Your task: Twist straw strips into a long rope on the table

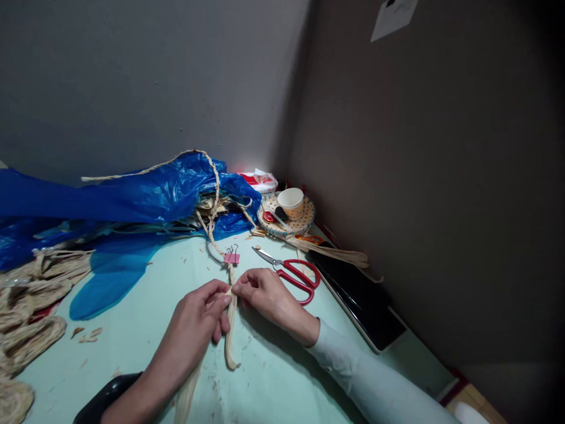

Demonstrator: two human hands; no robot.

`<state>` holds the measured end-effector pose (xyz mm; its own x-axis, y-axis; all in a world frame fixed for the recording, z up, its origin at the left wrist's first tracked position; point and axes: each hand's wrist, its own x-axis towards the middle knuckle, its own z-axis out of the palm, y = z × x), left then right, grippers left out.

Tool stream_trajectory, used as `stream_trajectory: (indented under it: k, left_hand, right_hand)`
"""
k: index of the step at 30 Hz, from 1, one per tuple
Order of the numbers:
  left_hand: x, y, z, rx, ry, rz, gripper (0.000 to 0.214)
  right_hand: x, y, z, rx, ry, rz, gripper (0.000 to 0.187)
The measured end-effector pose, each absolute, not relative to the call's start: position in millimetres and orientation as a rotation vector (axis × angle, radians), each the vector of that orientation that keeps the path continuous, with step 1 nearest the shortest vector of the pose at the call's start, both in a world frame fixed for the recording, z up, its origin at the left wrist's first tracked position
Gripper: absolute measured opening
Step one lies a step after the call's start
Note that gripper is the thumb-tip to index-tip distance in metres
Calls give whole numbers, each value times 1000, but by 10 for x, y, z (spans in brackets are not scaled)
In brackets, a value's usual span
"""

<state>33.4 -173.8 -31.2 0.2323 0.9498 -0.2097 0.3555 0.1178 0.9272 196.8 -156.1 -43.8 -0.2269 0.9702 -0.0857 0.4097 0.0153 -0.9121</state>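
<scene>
My left hand (200, 312) and my right hand (260, 291) meet over the pale green table (145, 341), both pinching tan straw strips (229, 341) where they join a braided cord (212, 218). The loose strips trail toward me under my left wrist. A pink binder clip (231, 257) clamps the braid just beyond my fingertips. The cord runs up and over a blue plastic bag (132, 194).
Red-handled scissors (293, 274) lie right of my right hand. A woven tray (286, 221) with a paper cup (291, 202) sits in the corner. A black flat device (357, 294) lies along the right wall. Bundles of straw braid (30, 306) are piled at left.
</scene>
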Motion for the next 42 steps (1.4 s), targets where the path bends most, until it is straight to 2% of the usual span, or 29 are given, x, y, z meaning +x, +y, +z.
stream_trajectory:
  k: [3,9,13,17,21,24,26,31,36,42]
  left_hand:
    - [298,-1745,-263,1460,1442,665,29]
    - [354,-1823,-131,1569,1605,724,28]
    - [447,-1935,-205,2053,1659,783,25]
    - [514,-2040,-382,2620,1650,759,31]
    - [556,-2198,-480,2805,1551,687,33]
    - [530,-2269,-400,2646,1356,713,18]
    - [460,-2210,-285,2427,1401,803,14]
    - [247,-1781,-69,1706,1655,917,22]
    - [343,-1613,-150,1105,1257,719,27]
    - [473,-1622,-271,875,1153,751,38]
  right_hand:
    - [1974,-1581,-396,-1438,-1701,1171,19]
    - [1924,-1634,-323,-1440,-1649,1106,12]
    - [1901,-1639,-338,-1336,-1513,1283,11]
    - [1915,-1619,-366,-1303,-1449,1411,8]
    - [1921,-1615,-376,-1315,-1366,1489,7]
    - [1958,-1611,-347,-1279,-1291,1573,6]
    - [2007,-1603,-313,-1245,-1262,1600,5]
    - [2100,-1596,-225,-1219,-1199,1658,7]
    - [2076,-1618,-197,-1186,-1163,1749,7]
    - [2072,-1641,-197,-1189,-1266,1778,31]
